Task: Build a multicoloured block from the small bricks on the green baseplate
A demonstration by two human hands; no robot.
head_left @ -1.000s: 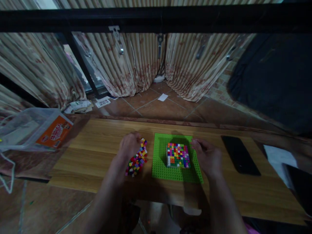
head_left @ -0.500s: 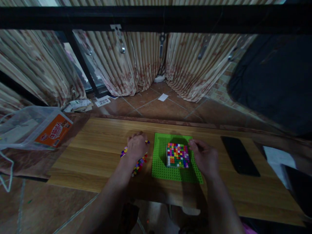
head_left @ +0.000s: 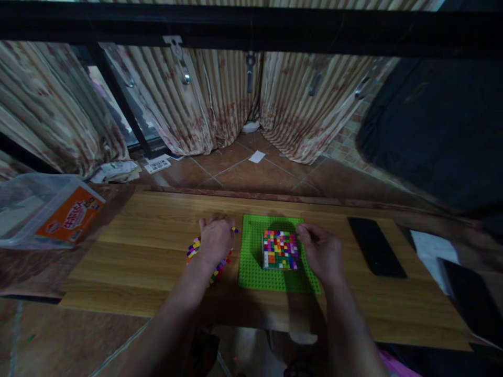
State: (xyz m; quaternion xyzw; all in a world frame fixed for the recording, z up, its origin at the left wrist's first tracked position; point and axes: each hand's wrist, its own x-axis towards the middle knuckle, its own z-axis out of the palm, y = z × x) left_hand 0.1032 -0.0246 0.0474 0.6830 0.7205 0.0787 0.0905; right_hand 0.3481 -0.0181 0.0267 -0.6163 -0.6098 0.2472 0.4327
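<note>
A bright green studded baseplate [head_left: 250,251] lies on the wooden table. On it stands a squarish block of small multicoloured toy bricks [head_left: 280,250]. My right hand [head_left: 322,250] is at the block's far right corner, thumb and forefinger pinched together; whatever they hold is too small to make out. Left of the baseplate, my left hand [head_left: 217,238] bends over a pile of loose toy bricks [head_left: 193,248]. Its fingers curl downward, and their tips are hidden behind the hand. A few bricks show around the wrist and beside the knuckles.
A black phone-like slab [head_left: 376,246] lies on the table to the right, with white paper [head_left: 432,254] and a dark flat object [head_left: 471,298] beyond it. A clear plastic box with an orange label [head_left: 68,215] stands left of the table. Curtains [head_left: 223,99] hang behind.
The whole view has shifted, so the table and things on it appear slightly further left. Both hands keep nearly the same places over the pile and beside the block.
</note>
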